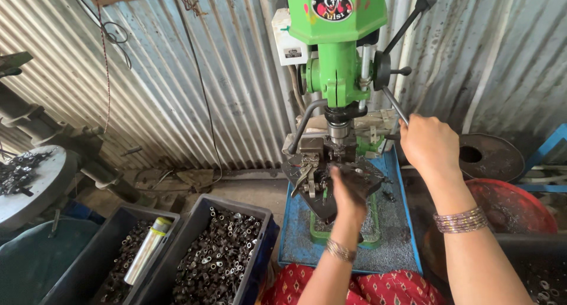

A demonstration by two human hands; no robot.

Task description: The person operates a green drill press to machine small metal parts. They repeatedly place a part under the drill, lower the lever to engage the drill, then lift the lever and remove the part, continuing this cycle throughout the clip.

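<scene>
Gripping feed lever [394, 107] of green drill press [336, 57]: my right hand [429, 144], fingers clenched round it. Left hand [348, 193] at work table [319, 178] beneath chuck [338, 131], steadying small part; grasp unclear. Near left: bins of metal ferrules [215, 261].

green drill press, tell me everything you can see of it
The green drill press stands upright on a blue stand before a corrugated metal wall. It looks like painted cast metal, with a round dark badge on its head and a white box on its left side. A dark chuck points down over a grimy, cluttered work table. Thin feed handles with black knobs stick out on its right; the right hand grips the lowest handle. The left hand reaches onto the work table under the chuck.
</scene>
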